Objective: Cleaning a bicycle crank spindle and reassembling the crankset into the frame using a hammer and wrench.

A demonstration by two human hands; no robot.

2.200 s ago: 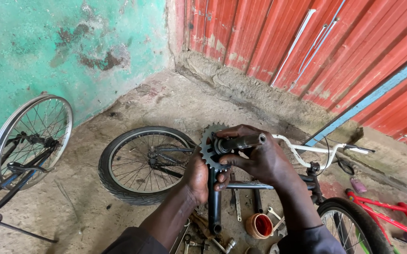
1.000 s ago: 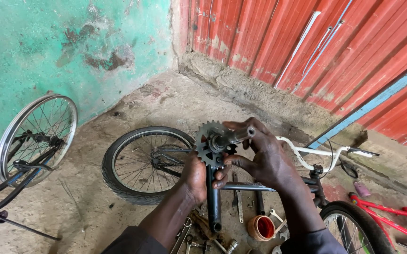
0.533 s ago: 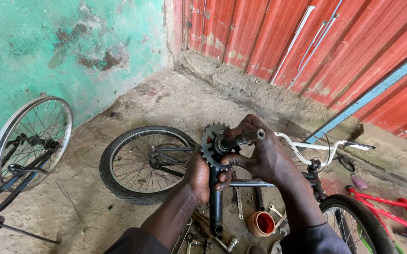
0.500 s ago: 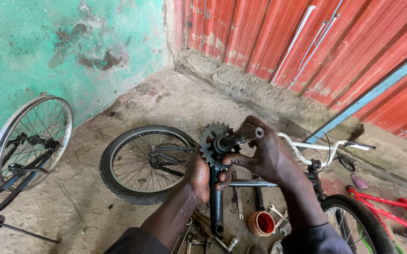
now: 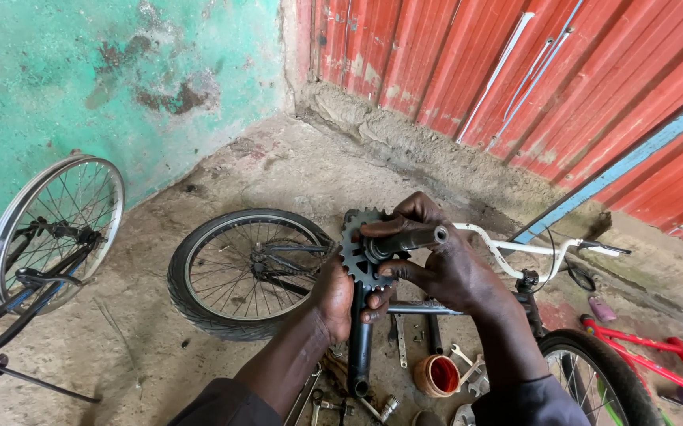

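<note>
I hold a black bicycle crank [image 5: 359, 335] with a toothed chainring [image 5: 355, 254] upright in front of me. My left hand [image 5: 340, 293] grips the crank arm just below the chainring. My right hand [image 5: 436, 260] wraps around the crank's axle [image 5: 411, 240], which sticks out to the right, with fingers above and below it. The crank's lower end hangs over tools on the ground.
A bicycle wheel with tyre [image 5: 240, 272] lies on the dirt floor behind my hands. A bare rim on a frame [image 5: 53, 225] stands at left. White handlebars [image 5: 542, 251], a red frame [image 5: 657, 359], a small orange tub [image 5: 436, 375] and wrenches [image 5: 467, 367] lie at right and below.
My right hand's fingers have shifted around the axle, and the crank has stayed upright in my left hand, nearly in the same place.
</note>
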